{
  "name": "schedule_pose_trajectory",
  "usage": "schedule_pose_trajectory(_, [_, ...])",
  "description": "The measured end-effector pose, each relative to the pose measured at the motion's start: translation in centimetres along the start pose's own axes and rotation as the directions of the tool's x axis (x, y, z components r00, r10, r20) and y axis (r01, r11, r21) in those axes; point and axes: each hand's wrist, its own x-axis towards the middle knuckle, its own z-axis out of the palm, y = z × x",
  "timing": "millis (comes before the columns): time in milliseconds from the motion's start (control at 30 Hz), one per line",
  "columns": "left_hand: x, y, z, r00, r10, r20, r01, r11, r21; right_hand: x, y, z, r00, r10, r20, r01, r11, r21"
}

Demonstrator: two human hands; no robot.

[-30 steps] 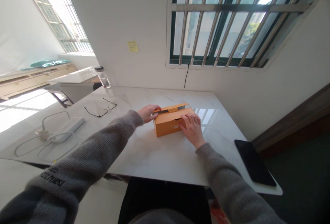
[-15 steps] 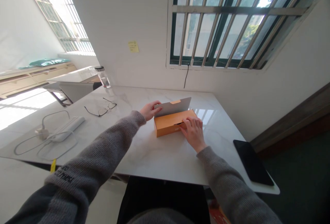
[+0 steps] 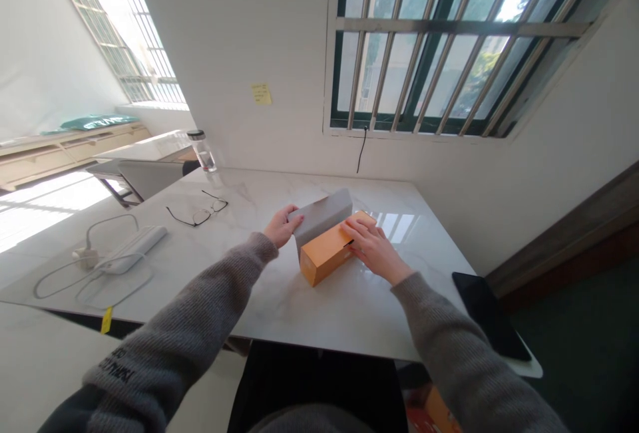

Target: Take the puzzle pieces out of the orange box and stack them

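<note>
A long orange cardboard box (image 3: 327,252) sits at a slant on the white marbled table (image 3: 279,313). Behind it a grey cardboard flap (image 3: 322,213) stands raised along the box's far side. I cannot tell whether the flap is joined to the box. My left hand (image 3: 282,225) pinches the flap's left end between thumb and fingers. Draped over the right part of the box, my right hand (image 3: 372,243) grips it with the fingers on top. A small black slit or tab (image 3: 348,243) shows by those fingers. The box's right end is partly hidden by that hand.
Eyeglasses (image 3: 200,215) lie left of my left hand. Farther left is a white power strip (image 3: 134,250) with a looped cable. A clear bottle (image 3: 202,151) stands at the back left. A black tablet (image 3: 492,316) lies at the right edge. Behind is a wall with a barred window.
The box has turned, its left end coming nearer to me. The grey flap has shifted left and tilted with my left hand. My right hand has moved farther over the box's top.
</note>
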Motion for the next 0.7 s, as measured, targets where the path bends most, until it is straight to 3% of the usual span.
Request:
schedule_pose_trajectory(167, [0.4, 3.0, 0.0, 0.977, 0.2, 0.08, -0.21, 0.967, 0.147, 0.0, -1.4, 1.4, 0.995, 0.051, -0.08, -0.057, 0.996, -0.073])
schedule_pose_trajectory(267, [0.5, 4.2, -0.1, 0.96, 0.259, 0.109, -0.28, 0.92, 0.276, -0.9, -2.6, 2.6, 0.985, 0.111, -0.132, -0.12, 0.991, -0.063])
schedule_pose_trajectory(400, [-0.9, 4.2, 0.2, 0.96, 0.258, 0.106, -0.278, 0.913, 0.3, -3.1, -3.5, 3.6, 0.984, 0.123, -0.128, -0.126, 0.992, -0.015])
schedule_pose_trajectory(600, [-4.0, 3.6, 1.3, 0.904, 0.339, 0.262, -0.416, 0.842, 0.345, -6.8, -4.1, 3.0, 0.999, 0.022, -0.048, -0.015, 0.989, 0.145])
schedule_pose_trajectory(700, [-4.7, 3.2, 1.4, 0.898, 0.346, 0.273, -0.416, 0.869, 0.266, -7.4, -3.3, 1.7, 0.984, 0.073, -0.165, -0.033, 0.971, 0.237])
